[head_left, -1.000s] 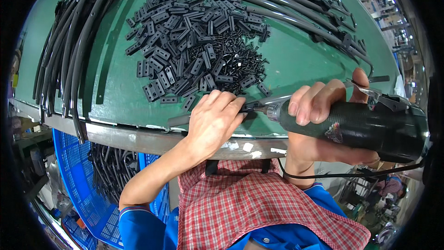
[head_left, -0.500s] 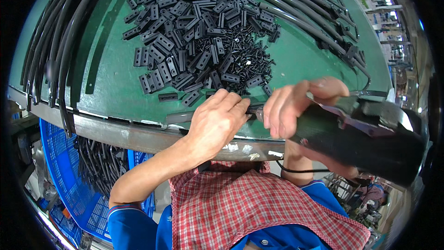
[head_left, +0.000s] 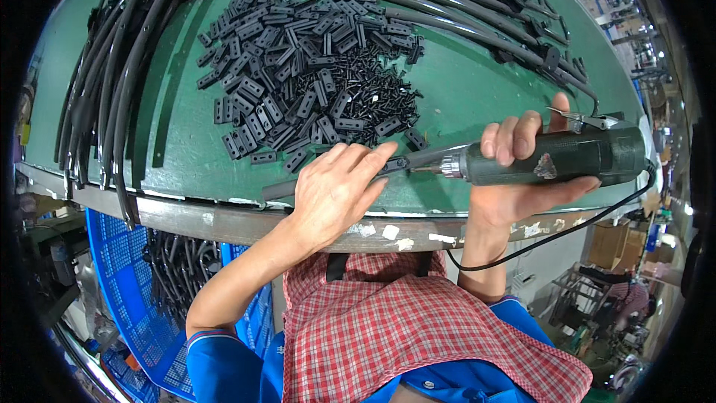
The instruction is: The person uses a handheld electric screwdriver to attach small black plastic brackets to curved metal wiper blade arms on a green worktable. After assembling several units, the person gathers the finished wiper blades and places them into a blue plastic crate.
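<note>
Near the table's front edge, my left hand [head_left: 335, 192] is closed over a dark metal tube [head_left: 280, 191] that lies crosswise. A small black block with holes [head_left: 395, 165] sits against the tube at my fingertips. My right hand [head_left: 514, 151] grips a dark green electric screwdriver [head_left: 578, 158], held almost level and pointing left. Its thin bit reaches the right end of the block; whether it sits in a screw cannot be made out. Beyond my hands lie a heap of similar black blocks [head_left: 257, 93] and a pile of small dark screws [head_left: 373, 93].
Bent black tubes [head_left: 123, 67] are stacked at the left, some overhanging the edge. More tubes [head_left: 462, 22] with fittings lie at the far right. A blue crate [head_left: 123, 283] with black parts stands below the table. The screwdriver's black cord [head_left: 552, 237] loops below it.
My right hand has swung the screwdriver from a downward slant to nearly level, its bit now at the block. My left hand stays on the tube. The whole view has shifted slightly.
</note>
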